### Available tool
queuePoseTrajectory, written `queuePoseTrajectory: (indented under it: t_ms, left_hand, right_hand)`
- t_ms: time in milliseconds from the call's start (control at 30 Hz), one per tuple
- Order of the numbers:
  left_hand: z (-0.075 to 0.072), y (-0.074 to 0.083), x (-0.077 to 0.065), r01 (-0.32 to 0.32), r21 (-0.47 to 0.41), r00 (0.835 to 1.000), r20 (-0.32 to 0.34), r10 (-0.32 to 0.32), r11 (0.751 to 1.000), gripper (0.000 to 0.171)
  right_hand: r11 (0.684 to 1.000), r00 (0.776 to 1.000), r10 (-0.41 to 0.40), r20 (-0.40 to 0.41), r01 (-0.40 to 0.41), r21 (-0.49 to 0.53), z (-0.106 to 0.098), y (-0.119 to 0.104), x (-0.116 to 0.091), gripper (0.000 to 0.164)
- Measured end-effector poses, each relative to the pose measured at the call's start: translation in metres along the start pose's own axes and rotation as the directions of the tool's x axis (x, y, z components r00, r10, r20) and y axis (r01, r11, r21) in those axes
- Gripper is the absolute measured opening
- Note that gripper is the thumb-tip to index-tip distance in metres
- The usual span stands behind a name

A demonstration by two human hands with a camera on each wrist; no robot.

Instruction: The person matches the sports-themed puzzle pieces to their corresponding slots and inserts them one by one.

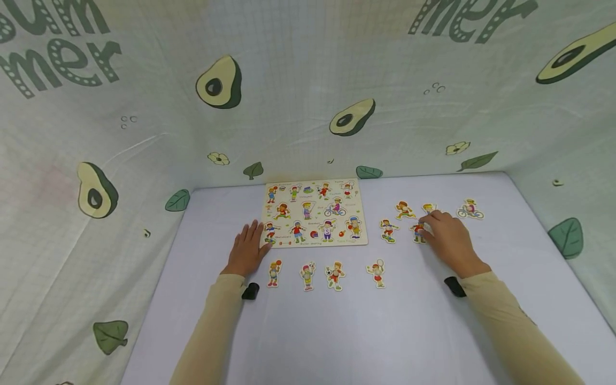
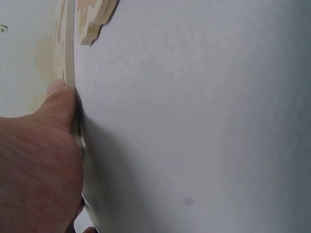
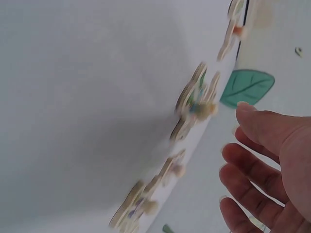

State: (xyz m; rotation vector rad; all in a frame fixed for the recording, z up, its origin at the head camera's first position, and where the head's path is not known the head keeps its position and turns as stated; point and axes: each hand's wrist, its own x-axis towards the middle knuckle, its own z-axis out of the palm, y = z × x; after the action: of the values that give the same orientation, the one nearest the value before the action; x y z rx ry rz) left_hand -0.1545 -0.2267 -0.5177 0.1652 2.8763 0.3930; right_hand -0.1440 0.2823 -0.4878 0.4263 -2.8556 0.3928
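My left hand lies with straight fingers at the left edge of a wooden picture puzzle board. Its thumb rests on the board's near corner. Over at the right, my right hand hovers above loose puzzle pieces, fingers loosely bent and thumb apart, with nothing between them. Its fingertips overlap a child piece in a red top and a yellow-hatted piece, partly hiding both. Near them lie a running piece, a skateboarder piece and a cyclist piece. Knobs stick up from pieces in the right wrist view.
In front of the board are a table-tennis piece, a pink-capped piece, a footballer piece and a racket-player piece. A curtain printed with avocados and leaves hangs behind the white table.
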Motion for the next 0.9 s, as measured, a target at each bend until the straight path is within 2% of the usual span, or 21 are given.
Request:
queuePoseTrajectory:
  t_ms: [200, 300, 600, 900]
  left_hand:
    - [0.002, -0.003, 0.002, -0.011, -0.005, 1.000, -0.007, 0.011, 1.000, 0.074]
    - [0.001, -0.002, 0.002, -0.004, -0.003, 1.000, 0.001, 0.004, 1.000, 0.074]
    - [-0.002, 0.002, 0.002, 0.021, 0.014, 0.999, 0.032, -0.021, 1.000, 0.075]
    - [0.003, -0.002, 0.002, -0.008, -0.003, 1.000, -0.019, 0.008, 1.000, 0.073]
  right_hand:
    - [1.000, 0.997, 0.013, -0.075, -0.012, 0.006, -0.008, 0.020, -0.013, 0.031]
    - [0.999, 0.996, 0.032, -0.087, -0.032, 0.011, -0.011, 0.030, -0.019, 0.032]
    - [0.991, 0.991, 0.130, -0.008, -0.130, -0.006, -0.015, 0.055, -0.030, 0.034]
    - [0.990, 0.989, 0.139, 0.051, -0.139, -0.012, -0.014, 0.062, -0.030, 0.034]
